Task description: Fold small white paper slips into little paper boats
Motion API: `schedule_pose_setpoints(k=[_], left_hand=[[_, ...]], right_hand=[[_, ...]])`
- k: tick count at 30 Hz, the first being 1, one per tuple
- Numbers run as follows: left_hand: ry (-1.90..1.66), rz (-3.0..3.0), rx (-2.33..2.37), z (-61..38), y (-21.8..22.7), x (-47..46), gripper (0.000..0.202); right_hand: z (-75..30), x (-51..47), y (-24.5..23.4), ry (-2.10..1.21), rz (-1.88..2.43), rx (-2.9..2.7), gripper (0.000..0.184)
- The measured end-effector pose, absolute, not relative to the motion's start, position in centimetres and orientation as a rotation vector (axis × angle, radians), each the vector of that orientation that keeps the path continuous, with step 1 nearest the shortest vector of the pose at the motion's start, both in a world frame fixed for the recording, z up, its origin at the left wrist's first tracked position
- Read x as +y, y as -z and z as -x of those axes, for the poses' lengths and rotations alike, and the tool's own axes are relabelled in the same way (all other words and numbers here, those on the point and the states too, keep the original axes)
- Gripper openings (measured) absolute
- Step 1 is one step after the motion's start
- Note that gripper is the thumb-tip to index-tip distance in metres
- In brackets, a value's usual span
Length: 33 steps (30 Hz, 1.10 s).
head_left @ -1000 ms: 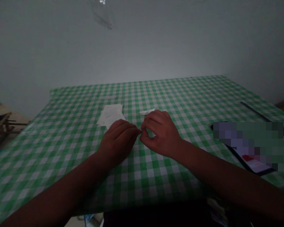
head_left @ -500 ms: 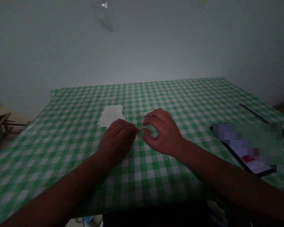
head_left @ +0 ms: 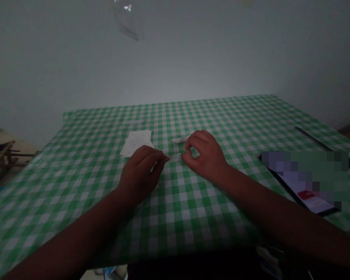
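Note:
My left hand point(head_left: 142, 171) pinches the near end of a small white slip of paper point(head_left: 175, 157) between thumb and fingertips, just above the tablecloth. My right hand point(head_left: 207, 153) is at the slip's other end, with thumb and index finger closed into a ring. Whether anything is between those fingertips cannot be made out. Beyond my left hand lies a small stack of white papers point(head_left: 137, 142) with faint print. A narrow printed paper point(head_left: 179, 140) lies on the cloth behind my right hand, which partly hides it.
A green-and-white checked cloth point(head_left: 175, 217) covers the table, which stands against a pale wall. At right lies a phone or tablet point(head_left: 306, 194) with its screen lit and partly blurred out, and a thin dark rod point(head_left: 312, 138) behind it. A faint pale strip point(head_left: 134, 122) lies farther back.
My right hand has moved slightly right and away from my left hand, its thumb and index finger closing together. More of the slip now shows between the hands, looking flatter.

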<state>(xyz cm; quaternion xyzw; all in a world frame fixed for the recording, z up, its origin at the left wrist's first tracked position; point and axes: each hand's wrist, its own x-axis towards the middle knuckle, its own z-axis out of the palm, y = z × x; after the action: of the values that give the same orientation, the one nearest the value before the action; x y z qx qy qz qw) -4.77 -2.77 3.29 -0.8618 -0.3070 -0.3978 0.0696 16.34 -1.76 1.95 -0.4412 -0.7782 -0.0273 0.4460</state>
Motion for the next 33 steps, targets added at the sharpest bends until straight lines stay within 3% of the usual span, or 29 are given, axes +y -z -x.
schedule_pose_setpoints(k=[7, 9, 23, 33], left_hand=[[1.171, 2.638, -1.013, 4.8, -3.0, -2.6, 0.005], [1.162, 2.666, -1.017, 4.7, -3.0, -2.6, 0.005], [0.933, 2.550, -1.084, 3.6, -4.0, -3.5, 0.011], [0.980, 2.467, -1.146, 6.0, -3.8, -1.6, 0.014]], right_hand=[[-16.2, -2.5, -2.7, -0.097, 0.980, -1.988, 0.012], [-15.9, -2.7, -2.6, -0.071, 0.973, -2.057, 0.006], [-15.0, -3.8, -2.6, 0.263, 0.895, -2.280, 0.019], [-16.3, -3.0, -3.0, 0.101, 1.012, -2.078, 0.012]])
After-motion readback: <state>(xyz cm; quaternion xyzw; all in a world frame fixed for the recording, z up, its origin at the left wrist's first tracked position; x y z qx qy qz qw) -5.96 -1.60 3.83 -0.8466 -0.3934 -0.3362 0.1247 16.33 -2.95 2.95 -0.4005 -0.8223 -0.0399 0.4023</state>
